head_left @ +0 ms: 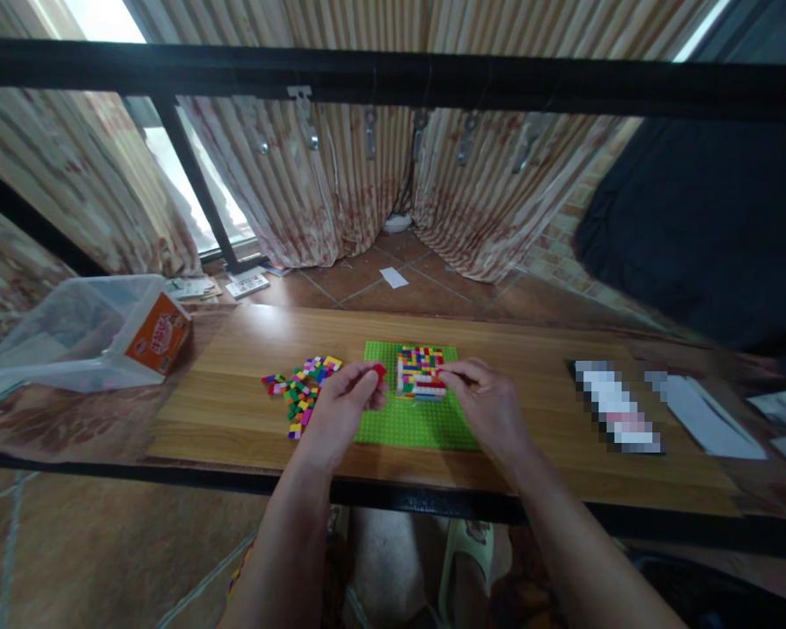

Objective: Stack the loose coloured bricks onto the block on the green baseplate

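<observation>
Below the bench (229, 358), at the bottom, a pale slipper (459, 546). Low centre, the left hand (344, 406) has its fingers closed round a red brick (379, 372); the right hand's (490, 404) fingers pinch together at the block's edge, holding what I cannot tell. Between them the block (421, 365) sits on a green plate (406, 428). Pressing one side hard could loosen it; a stray left wrist could scatter the loose bricks (294, 407), left of centre. Beyond, curtains (367, 196).

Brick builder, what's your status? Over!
Left hand holding red brick. Right hand at brick structure's right edge. Structure on green baseplate. Loose bricks left, off baseplate.
</observation>
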A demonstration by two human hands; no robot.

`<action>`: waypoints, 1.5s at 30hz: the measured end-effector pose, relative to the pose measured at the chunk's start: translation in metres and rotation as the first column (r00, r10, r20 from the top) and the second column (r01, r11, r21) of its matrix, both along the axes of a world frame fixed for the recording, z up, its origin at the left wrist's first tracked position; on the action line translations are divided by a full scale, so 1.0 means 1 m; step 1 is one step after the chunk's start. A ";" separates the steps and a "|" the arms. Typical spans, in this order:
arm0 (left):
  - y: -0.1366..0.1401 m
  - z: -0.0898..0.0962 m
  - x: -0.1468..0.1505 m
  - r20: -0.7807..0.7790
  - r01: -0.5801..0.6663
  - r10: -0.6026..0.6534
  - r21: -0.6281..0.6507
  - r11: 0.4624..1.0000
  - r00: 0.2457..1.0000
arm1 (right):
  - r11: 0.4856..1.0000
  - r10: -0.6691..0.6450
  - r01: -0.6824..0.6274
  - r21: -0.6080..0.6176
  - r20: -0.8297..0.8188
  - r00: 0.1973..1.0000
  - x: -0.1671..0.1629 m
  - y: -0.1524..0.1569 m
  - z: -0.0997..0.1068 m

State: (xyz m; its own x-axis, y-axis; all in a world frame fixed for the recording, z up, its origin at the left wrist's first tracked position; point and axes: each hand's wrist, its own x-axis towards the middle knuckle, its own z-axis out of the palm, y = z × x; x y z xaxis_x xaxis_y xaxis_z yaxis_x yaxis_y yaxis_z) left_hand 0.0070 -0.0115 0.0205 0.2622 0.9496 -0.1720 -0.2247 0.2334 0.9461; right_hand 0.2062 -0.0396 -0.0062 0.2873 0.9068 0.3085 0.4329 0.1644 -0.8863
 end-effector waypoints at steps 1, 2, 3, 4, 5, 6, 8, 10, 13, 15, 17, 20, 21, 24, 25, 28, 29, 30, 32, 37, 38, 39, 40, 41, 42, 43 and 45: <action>0.002 0.000 -0.002 -0.010 -0.052 0.052 -0.013 0.999 0.999 | 1.000 0.008 -0.009 0.013 0.090 0.996 0.001 0.000 -0.001; 0.003 -0.001 -0.004 -0.021 -0.093 0.093 -0.023 0.995 0.995 | 0.999 0.025 -0.029 0.022 0.164 0.986 0.002 0.000 -0.002; 0.004 -0.001 -0.005 -0.034 -0.126 0.125 -0.027 0.992 0.992 | 0.998 0.047 -0.054 0.025 0.221 0.974 0.001 0.000 -0.003; 0.005 -0.001 -0.006 -0.044 -0.146 0.144 -0.028 0.989 0.989 | 0.997 0.068 -0.077 0.023 0.265 0.962 -0.001 0.001 -0.003; 0.005 -0.001 -0.006 -0.052 -0.155 0.153 -0.028 0.988 0.987 | 0.995 0.084 -0.094 0.019 0.302 0.949 -0.003 0.001 -0.003; 0.005 -0.001 -0.006 -0.057 -0.156 0.154 -0.026 0.987 0.986 | 0.994 0.095 -0.105 0.012 0.337 0.937 -0.005 0.002 -0.004; 0.004 -0.002 -0.006 -0.061 -0.141 0.140 -0.022 0.990 0.988 | 0.994 0.104 -0.110 -0.009 0.394 0.913 -0.008 0.004 -0.004; 0.004 -0.002 -0.006 -0.062 -0.127 0.126 -0.017 0.992 0.990 | 0.994 0.106 -0.103 -0.029 0.428 0.898 -0.010 0.006 -0.005; 0.004 -0.003 -0.006 -0.061 -0.127 0.126 -0.015 0.992 0.990 | 0.993 0.115 -0.105 -0.046 0.449 0.886 -0.010 0.007 -0.007; 0.004 -0.003 -0.007 -0.060 -0.133 0.131 -0.017 0.991 0.989 | 0.993 0.120 -0.110 -0.049 0.457 0.882 -0.010 0.008 -0.009; 0.004 -0.003 -0.008 -0.062 -0.133 0.132 -0.022 0.991 0.989 | 0.993 0.120 -0.112 -0.046 0.462 0.879 -0.010 0.008 -0.010; 0.004 -0.002 -0.007 -0.077 -0.131 0.129 -0.024 0.991 0.989 | 0.993 0.112 -0.113 -0.024 0.447 0.887 -0.010 0.009 -0.010; 0.004 -0.002 -0.006 -0.082 -0.130 0.128 -0.021 0.991 0.988 | 0.994 0.105 -0.110 -0.014 0.437 0.893 -0.010 0.009 -0.010; 0.004 -0.002 -0.004 -0.100 -0.126 0.125 -0.007 0.992 0.987 | 0.996 0.073 -0.086 0.013 0.403 0.912 -0.010 0.009 -0.007; 0.004 -0.003 -0.003 -0.105 -0.122 0.121 -0.001 0.993 0.987 | 0.996 0.066 -0.081 0.021 0.390 0.918 -0.010 0.008 -0.006; 0.005 -0.005 -0.002 -0.124 -0.101 0.102 0.018 0.995 0.987 | 0.995 0.074 -0.095 0.043 0.361 0.930 -0.013 0.006 -0.003; 0.005 -0.006 -0.002 -0.132 -0.092 0.093 0.020 0.996 0.987 | 0.993 0.085 -0.109 0.048 0.361 0.929 -0.014 0.005 -0.003; 0.005 -0.007 -0.002 -0.140 -0.082 0.084 0.020 0.996 0.987 | 0.991 0.098 -0.125 0.050 0.367 0.925 -0.015 0.005 -0.003; 0.006 -0.009 -0.002 -0.145 -0.064 0.066 0.019 0.998 0.987 | 0.986 0.129 -0.160 0.049 0.390 0.912 -0.018 0.004 -0.004; 0.005 -0.012 -0.001 -0.137 -0.041 0.045 0.032 0.999 0.990 | 0.976 0.162 -0.210 0.057 0.449 0.879 -0.022 0.005 -0.009; 0.005 -0.012 -0.001 -0.139 -0.040 0.044 0.031 0.999 0.989 | 0.976 0.162 -0.211 0.056 0.462 0.872 -0.023 0.005 -0.009; 0.006 -0.012 -0.001 -0.141 -0.039 0.043 0.032 0.999 0.989 | 0.976 0.163 -0.213 0.052 0.474 0.865 -0.023 0.006 -0.010; 0.006 -0.012 -0.001 -0.146 -0.035 0.040 0.035 0.999 0.989 | 0.975 0.166 -0.215 0.049 0.482 0.860 -0.023 0.007 -0.010; 0.006 -0.013 -0.002 -0.153 -0.031 0.037 0.041 0.999 0.988 | 0.975 0.169 -0.218 0.046 0.487 0.857 -0.024 0.008 -0.010; 0.006 -0.013 -0.002 -0.162 -0.023 0.031 0.050 0.998 0.986 | 0.974 0.173 -0.222 0.046 0.487 0.856 -0.024 0.008 -0.010; 0.006 -0.013 -0.003 -0.171 -0.017 0.027 0.060 0.998 0.985 | 0.973 0.175 -0.225 0.046 0.484 0.858 -0.024 0.009 -0.010; 0.007 -0.014 -0.004 -0.190 -0.006 0.020 0.077 0.997 0.982 | 0.974 0.176 -0.223 0.047 0.466 0.867 -0.024 0.011 -0.011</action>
State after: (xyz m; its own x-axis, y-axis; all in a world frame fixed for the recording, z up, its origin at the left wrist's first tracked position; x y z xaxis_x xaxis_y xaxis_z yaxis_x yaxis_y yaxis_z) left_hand 0.0028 -0.0048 0.0061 0.2193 0.9648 -0.1451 -0.0413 0.1578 0.9866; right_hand 0.1818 -0.0289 -0.0167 -0.0909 0.8888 0.4491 0.7335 0.3648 -0.5735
